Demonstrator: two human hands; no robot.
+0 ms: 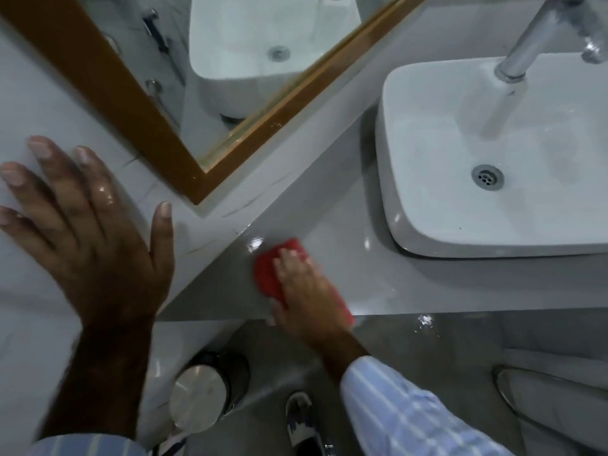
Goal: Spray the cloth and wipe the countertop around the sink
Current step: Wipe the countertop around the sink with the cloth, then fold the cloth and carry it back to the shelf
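A red cloth (269, 274) lies flat on the grey countertop (355, 271), left of the white vessel sink (477, 199). My right hand (306, 287) presses down on the cloth near the counter's left front corner. My left hand (82, 232) rests flat with spread, wet fingers on the pale tiled wall at the left and holds nothing. No spray bottle is in view.
A chrome tap (533, 44) stands over the sink at the back right. A wood-framed mirror (138, 103) hangs on the wall behind the counter. Below the counter, a round metal-lidded bin (200, 393) and my shoe (301, 419) are on the floor.
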